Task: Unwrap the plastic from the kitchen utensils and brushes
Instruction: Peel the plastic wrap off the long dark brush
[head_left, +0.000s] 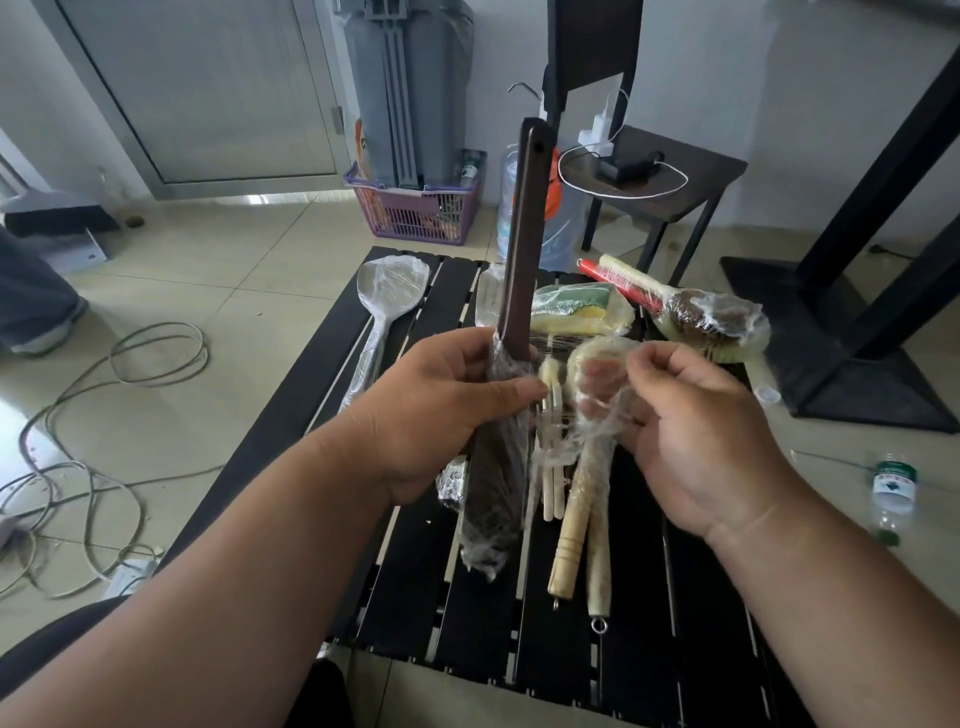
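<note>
Head view, looking down over a black slatted counter (701, 597); the person's left hand (441, 410) grips a dark brown utensil (522, 228), fingers curled round the point where its bare handle meets the plastic wrap (491, 499) covering its lower part; the handle stands nearly upright, its tip toward the far side. Right hand (696, 431), just right of the left, pinches a stretched strand of clear film (597, 384) between thumb and curled fingers; the film trails across a bundle of pale wooden-handled brushes (571, 525) lying between the two hands and reaching toward the near edge of the counter. Far left on the counter lies a wrapped metal spoon (389, 291), bowl toward the far side; far centre, a wrapped green-and-yellow sponge (582, 312); far right, a wrapped brush with brown bristles (701, 317) and, beside it, a red-handled item (613, 283), also under film. On the tiled floor, left: loose cables (104, 415); right: a small plastic bottle (893, 488); beyond the counter: a purple basket (415, 208) and a dark side table (675, 176) carrying a charger.
</note>
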